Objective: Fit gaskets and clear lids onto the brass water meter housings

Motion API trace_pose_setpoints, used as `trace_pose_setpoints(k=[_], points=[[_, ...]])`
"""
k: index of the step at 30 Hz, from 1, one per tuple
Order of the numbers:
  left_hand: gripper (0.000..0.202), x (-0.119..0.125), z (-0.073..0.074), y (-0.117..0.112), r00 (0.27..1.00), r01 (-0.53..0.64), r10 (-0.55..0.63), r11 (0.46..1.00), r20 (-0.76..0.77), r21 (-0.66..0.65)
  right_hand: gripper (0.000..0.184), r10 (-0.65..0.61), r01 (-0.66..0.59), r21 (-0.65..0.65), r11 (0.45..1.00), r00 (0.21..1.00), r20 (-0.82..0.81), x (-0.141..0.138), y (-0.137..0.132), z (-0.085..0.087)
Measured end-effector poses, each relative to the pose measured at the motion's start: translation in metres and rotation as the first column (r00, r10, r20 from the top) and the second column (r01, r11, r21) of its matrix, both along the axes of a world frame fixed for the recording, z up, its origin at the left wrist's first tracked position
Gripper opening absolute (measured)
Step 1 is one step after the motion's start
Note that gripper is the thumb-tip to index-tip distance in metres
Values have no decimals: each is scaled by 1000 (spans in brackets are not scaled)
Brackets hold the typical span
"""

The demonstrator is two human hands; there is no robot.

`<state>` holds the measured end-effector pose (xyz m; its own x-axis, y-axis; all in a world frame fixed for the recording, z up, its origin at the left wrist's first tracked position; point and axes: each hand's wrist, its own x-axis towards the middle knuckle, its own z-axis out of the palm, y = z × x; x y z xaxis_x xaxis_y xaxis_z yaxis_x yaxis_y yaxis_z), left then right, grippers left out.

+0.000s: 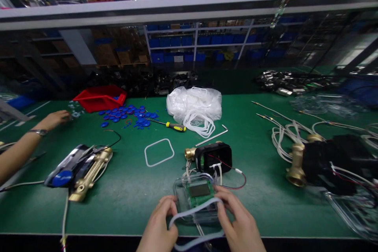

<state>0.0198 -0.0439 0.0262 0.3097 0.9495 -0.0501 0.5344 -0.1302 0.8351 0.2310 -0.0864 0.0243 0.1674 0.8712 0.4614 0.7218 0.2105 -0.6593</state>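
Note:
Near the bench's front edge, my left hand pinches the left side of a white rubber gasket. The fingers of my right hand close on the gasket's right side. The ring is bent and stretched between both hands. Just behind it lies a clear plastic cover with a green circuit board and a grey display. Beyond the cover sits a brass meter body with a black housing, its wires leading out. A second white gasket lies flat to the left.
A co-worker's hand reaches in at the left, by a red bin. Blue caps, a screwdriver, a hex key and a bag of gaskets lie farther back. Other meters stand left and right.

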Motion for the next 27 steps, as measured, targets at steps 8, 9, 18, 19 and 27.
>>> trace_pose_setpoints(k=[8,9,18,19,27], points=[[48,6,8,7,992,-82,40,919,116,387,31,-143,116,-98,988,927,-347,9,-20,-10],[59,9,12,11,995,-46,6,906,96,421,33,-194,157,-130,979,912,-361,10,-21,-10],[30,26,43,37,950,160,-271,851,156,500,27,-244,176,-192,966,869,-430,37,-27,-33],[24,29,44,38,936,168,-295,854,193,492,26,-252,178,-199,964,853,-458,38,-28,-36],[28,68,58,31,781,561,-566,821,263,100,23,-240,249,-61,966,792,-561,41,-26,-35]])
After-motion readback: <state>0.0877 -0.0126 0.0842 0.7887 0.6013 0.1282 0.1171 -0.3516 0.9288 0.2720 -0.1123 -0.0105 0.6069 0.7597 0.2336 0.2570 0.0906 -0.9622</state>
